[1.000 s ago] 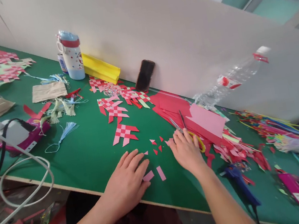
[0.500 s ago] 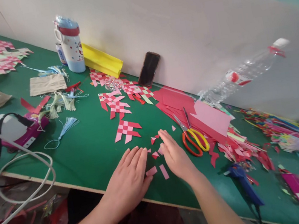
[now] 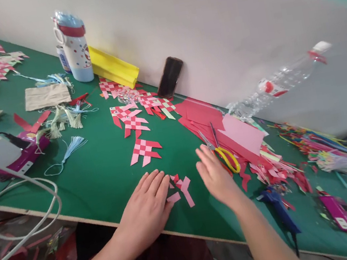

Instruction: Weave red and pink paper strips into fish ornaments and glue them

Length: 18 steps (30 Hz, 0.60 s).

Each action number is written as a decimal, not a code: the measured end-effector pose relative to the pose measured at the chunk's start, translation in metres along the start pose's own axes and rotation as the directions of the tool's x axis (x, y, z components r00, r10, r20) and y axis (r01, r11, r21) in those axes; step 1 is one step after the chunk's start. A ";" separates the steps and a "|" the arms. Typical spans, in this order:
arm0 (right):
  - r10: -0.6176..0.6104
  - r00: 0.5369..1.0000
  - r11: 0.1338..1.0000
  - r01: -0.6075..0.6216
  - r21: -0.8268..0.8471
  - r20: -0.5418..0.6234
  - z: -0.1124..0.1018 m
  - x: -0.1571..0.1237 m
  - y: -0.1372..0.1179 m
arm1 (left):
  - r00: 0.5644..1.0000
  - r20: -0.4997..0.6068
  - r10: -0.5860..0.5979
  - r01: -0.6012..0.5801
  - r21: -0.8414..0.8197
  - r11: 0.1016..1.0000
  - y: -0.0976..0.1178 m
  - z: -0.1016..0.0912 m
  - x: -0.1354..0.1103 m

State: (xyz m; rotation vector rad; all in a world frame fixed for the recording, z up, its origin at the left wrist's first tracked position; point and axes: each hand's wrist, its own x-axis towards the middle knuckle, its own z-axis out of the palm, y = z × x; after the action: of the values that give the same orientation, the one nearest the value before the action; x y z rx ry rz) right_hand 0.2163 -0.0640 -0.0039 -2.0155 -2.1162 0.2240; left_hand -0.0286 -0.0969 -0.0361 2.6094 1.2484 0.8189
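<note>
My left hand (image 3: 149, 203) lies flat on the green table, fingers stretched out, with small pink and red paper scraps (image 3: 183, 190) gathered by its right edge. To the right of those scraps, my right hand (image 3: 216, 176) hovers on edge with its fingers extended, holding nothing. Just beyond it are scissors (image 3: 229, 158) with yellow and red handles, partly covered by the hand. A woven red and pink paper fish (image 3: 145, 149) rests above my left fingertips, and a second woven fish (image 3: 132, 122) lies behind it.
Red paper sheets (image 3: 200, 114) and a scrap heap (image 3: 276, 170) lie to the right, near a blue glue gun (image 3: 278, 210). A water bottle (image 3: 279, 83) leans at the wall, as does a phone (image 3: 170, 76). Left are a flask (image 3: 77, 53), tassels (image 3: 70, 149) and a white cable (image 3: 53, 190).
My right hand has moved right, away from the scraps and toward the scissors. The scraps now sit closer together beside my left hand, which has stayed nearly in place.
</note>
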 end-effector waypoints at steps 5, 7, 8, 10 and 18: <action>0.028 1.000 0.999 -0.028 -0.034 -0.014 0.013 0.036 0.026 | 1.000 -0.021 -0.012 0.012 -0.021 1.000 -0.001 -0.001 0.001; -0.013 1.000 1.000 0.013 -0.017 0.011 0.019 0.026 0.016 | 1.000 -0.020 -0.008 0.008 -0.029 1.000 -0.001 -0.001 0.001; -0.037 0.999 0.999 0.038 -0.002 0.028 0.021 0.016 0.008 | 1.000 -0.019 -0.008 0.007 -0.031 0.999 -0.001 -0.002 0.001; -0.090 0.994 0.996 0.087 0.034 0.070 0.020 -0.007 -0.011 | 1.000 -0.021 -0.005 0.004 -0.032 0.999 -0.001 -0.002 0.001; -0.347 0.938 0.918 0.336 0.211 0.013 0.019 -0.047 -0.064 | 0.998 0.006 0.059 -0.058 -0.059 0.997 -0.013 0.012 -0.010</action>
State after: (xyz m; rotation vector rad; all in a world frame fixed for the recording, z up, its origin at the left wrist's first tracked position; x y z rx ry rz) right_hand 0.1512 -0.1133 -0.0083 -1.5108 -2.3223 0.4196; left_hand -0.0364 -0.0950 -0.0548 2.6112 1.1330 0.8417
